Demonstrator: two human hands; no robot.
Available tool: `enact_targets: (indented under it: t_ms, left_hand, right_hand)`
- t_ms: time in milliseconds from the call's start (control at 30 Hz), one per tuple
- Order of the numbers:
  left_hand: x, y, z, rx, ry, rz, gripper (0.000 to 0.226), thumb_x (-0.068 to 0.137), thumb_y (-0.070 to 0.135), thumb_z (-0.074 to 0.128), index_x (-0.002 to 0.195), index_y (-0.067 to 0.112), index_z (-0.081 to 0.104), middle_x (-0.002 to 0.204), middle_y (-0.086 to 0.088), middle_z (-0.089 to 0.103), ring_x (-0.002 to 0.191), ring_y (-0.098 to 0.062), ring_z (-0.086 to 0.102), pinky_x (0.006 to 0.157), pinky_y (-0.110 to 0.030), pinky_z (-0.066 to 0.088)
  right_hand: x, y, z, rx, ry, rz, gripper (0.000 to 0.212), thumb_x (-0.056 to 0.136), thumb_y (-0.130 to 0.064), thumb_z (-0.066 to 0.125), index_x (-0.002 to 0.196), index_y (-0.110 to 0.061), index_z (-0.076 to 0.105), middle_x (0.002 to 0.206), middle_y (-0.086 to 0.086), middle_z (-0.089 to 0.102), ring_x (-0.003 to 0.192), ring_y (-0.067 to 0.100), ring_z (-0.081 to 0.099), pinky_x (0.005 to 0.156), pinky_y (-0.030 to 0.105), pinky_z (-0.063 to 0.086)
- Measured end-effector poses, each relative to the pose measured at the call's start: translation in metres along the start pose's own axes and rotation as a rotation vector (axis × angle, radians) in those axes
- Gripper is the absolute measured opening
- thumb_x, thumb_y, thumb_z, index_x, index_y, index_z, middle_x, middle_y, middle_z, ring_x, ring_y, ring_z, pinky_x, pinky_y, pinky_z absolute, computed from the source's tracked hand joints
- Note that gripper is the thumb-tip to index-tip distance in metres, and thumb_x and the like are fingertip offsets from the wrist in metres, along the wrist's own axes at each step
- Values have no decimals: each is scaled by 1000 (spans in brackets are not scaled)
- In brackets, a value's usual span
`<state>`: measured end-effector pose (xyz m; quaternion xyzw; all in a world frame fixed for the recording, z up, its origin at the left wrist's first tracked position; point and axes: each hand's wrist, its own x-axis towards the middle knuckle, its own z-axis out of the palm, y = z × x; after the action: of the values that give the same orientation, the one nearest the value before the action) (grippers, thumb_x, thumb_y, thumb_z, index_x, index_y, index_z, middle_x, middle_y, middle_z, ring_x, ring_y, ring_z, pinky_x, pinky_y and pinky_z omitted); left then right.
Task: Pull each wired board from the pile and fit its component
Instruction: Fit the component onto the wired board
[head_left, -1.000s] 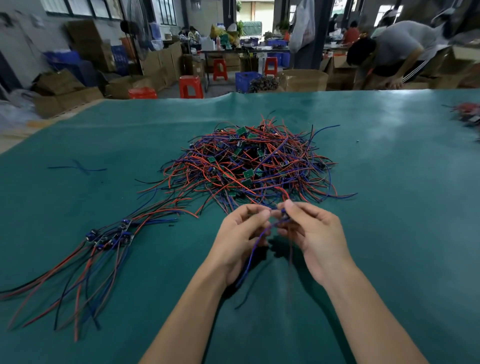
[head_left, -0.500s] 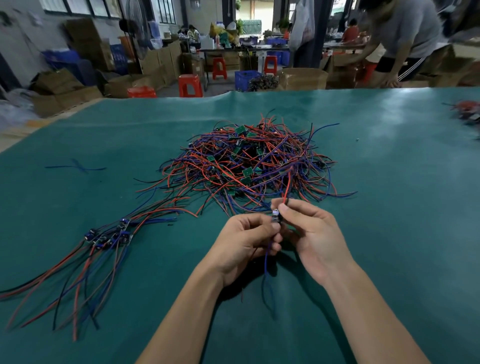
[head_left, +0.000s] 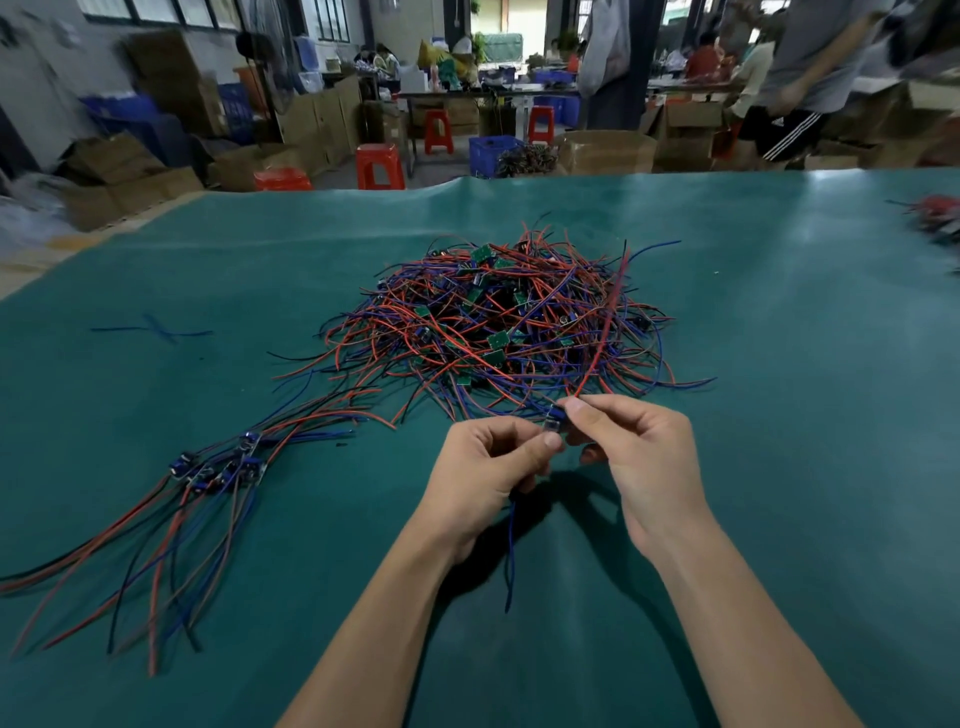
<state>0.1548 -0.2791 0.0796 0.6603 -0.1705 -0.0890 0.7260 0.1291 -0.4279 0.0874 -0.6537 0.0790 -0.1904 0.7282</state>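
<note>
A tangled pile of red and blue wires with small green boards (head_left: 511, 325) lies in the middle of the green table. Just in front of it my left hand (head_left: 488, 467) and my right hand (head_left: 636, 457) pinch one small wired board (head_left: 555, 418) between their fingertips. Its red wire (head_left: 605, 325) rises blurred over the pile, and its blue wire (head_left: 511, 551) hangs down between my wrists. The board itself is mostly hidden by my fingers.
A bundle of wired boards (head_left: 223, 465) lies fanned out at the left, wires trailing toward me. Two loose blue wires (head_left: 156, 330) lie far left. Another wire heap (head_left: 935, 218) sits at the right edge. People, cardboard boxes and red stools stand beyond the table.
The hands have lifted the board slightly toward the pile. Its red wire has swung up over the pile, and the blue wire now hangs straight down. A person in the background has straightened up.
</note>
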Motion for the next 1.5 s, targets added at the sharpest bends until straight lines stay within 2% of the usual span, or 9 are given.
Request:
enact_targets:
  t_ms: [267, 433, 733, 867, 1000, 1067, 1133, 1233, 1500]
  left_hand:
    - [0, 0, 0, 38, -18, -7, 23, 90, 9, 72, 80, -11, 68, 55, 2, 55, 50, -11, 42, 51, -18, 35]
    - [0, 3, 1, -6, -36, -63, 18, 92, 11, 68, 77, 1, 71, 51, 1, 46, 49, -13, 36, 51, -23, 30]
    - [0, 3, -1, 23, -129, -58, 22, 91, 11, 71, 69, 16, 73, 52, 2, 44, 47, -11, 35, 50, -21, 30]
    - [-1, 1, 0, 23, -109, -61, 22, 92, 10, 69, 71, 15, 73, 53, 2, 45, 47, -10, 36, 49, -20, 30]
    - [0, 0, -1, -45, -22, -51, 24, 96, 10, 64, 73, 14, 71, 55, 0, 50, 47, -10, 40, 50, -19, 35]
    - [2, -2, -2, -128, 47, -52, 21, 98, 9, 62, 78, 12, 69, 62, -4, 55, 51, -9, 45, 53, -18, 41]
    - [2, -3, 0, -179, 66, -53, 14, 99, 7, 59, 87, 7, 66, 63, -1, 59, 55, -7, 51, 56, -17, 46]
    - [2, -4, 1, -145, 17, -49, 14, 100, 5, 58, 89, 6, 67, 69, -3, 63, 59, -9, 54, 60, -18, 49]
    - [-9, 6, -3, 75, -130, -112, 18, 99, 7, 60, 87, 5, 73, 56, 1, 58, 49, -8, 50, 51, -16, 43]
  right_hand:
    - [3, 4, 2, -78, 57, 13, 12, 89, -11, 72, 77, -14, 76, 77, -5, 75, 69, 6, 63, 64, 26, 48]
    - [4, 7, -1, -143, 65, -59, 16, 90, -22, 76, 75, -18, 73, 63, -5, 62, 61, 9, 51, 57, 26, 45]
    - [19, 4, -32, -507, 446, -315, 14, 92, -24, 72, 79, -21, 68, 72, -15, 67, 65, -1, 60, 72, 24, 47]
    - [27, 5, -48, -385, 692, -268, 7, 92, -29, 70, 87, -24, 68, 78, -2, 69, 71, 14, 60, 81, 35, 52]
    - [25, 0, -50, -316, 998, -164, 27, 93, -44, 53, 93, -21, 67, 77, -4, 67, 80, 22, 65, 84, 34, 50]
    - [21, -1, -41, -343, 888, -130, 31, 91, -48, 48, 86, -21, 63, 68, -8, 66, 77, 23, 64, 81, 36, 50]
    - [13, 3, -20, -428, 506, -141, 43, 87, -54, 53, 79, -14, 66, 64, -2, 67, 73, 24, 65, 74, 38, 51]
    - [-4, 8, 10, -459, 58, -237, 27, 83, -48, 69, 76, -22, 70, 70, -12, 70, 65, 4, 63, 67, 21, 49]
    - [5, 14, 2, -377, 181, -323, 25, 91, -26, 75, 74, -20, 58, 64, -15, 63, 58, 3, 53, 63, 21, 43]
